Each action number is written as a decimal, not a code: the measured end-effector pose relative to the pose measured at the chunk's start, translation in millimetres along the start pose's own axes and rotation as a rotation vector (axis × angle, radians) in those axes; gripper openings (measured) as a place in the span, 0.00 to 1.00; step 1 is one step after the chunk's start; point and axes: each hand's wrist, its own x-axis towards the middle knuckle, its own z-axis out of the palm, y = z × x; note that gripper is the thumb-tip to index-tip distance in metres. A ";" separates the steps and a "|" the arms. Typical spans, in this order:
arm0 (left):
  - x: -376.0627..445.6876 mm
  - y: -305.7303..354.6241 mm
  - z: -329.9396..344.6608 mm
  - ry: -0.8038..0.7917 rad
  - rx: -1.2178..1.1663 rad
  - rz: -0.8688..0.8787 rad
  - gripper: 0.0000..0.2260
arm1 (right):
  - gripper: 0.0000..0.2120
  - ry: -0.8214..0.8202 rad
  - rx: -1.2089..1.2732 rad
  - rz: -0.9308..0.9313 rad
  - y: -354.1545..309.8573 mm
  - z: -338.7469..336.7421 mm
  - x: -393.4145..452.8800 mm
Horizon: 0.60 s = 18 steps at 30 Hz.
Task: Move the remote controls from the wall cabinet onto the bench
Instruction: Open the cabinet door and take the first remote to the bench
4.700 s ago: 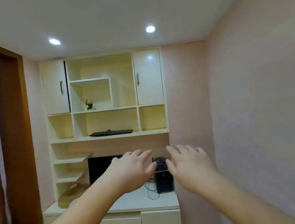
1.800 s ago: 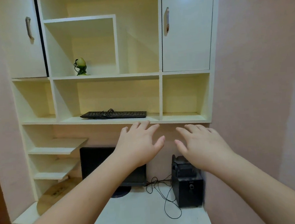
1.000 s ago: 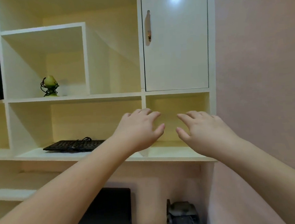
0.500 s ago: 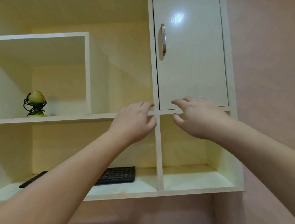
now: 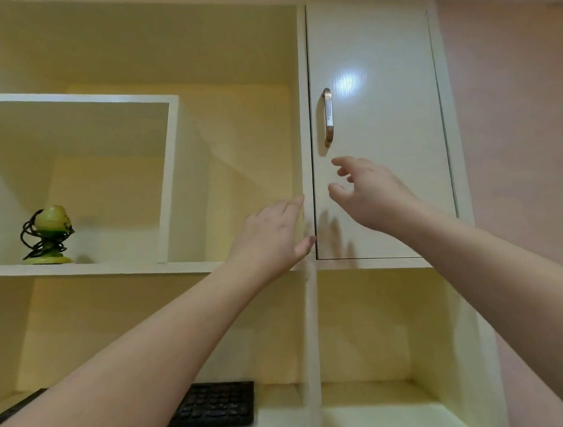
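The white wall cabinet door (image 5: 381,131) at the upper right is closed, with a metal handle (image 5: 328,118) near its left edge. My right hand (image 5: 369,193) is raised in front of the door just below the handle, fingers loosely spread, holding nothing. My left hand (image 5: 272,237) is lower and to the left, at the upright panel beside the door, fingers straight and empty. No remote control is visible; the cabinet's inside is hidden behind the door.
Open cream shelves fill the left side. A small green ornament with black wire (image 5: 46,236) stands on one shelf. A black keyboard (image 5: 214,405) lies on the lower shelf. A pink wall (image 5: 519,127) is close on the right.
The view has tilted up and closer to the cabinet. My right hand has risen from below the door's bottom edge to just under the handle; my left hand rose a little.
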 end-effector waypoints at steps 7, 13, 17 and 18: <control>8.4 -3.8 25.2 -0.024 0.139 0.086 0.38 | 0.25 0.132 0.347 0.039 7.8 -3.1 48.8; 5.7 -7.4 38.5 -0.075 0.182 0.129 0.41 | 0.23 0.036 0.666 0.102 11.6 6.9 77.0; 5.7 -5.9 38.0 -0.131 0.215 0.131 0.48 | 0.19 -0.015 0.847 0.098 16.2 8.0 88.2; 5.7 -5.5 38.0 -0.141 0.219 0.134 0.50 | 0.19 -0.023 0.895 0.096 17.7 7.7 88.8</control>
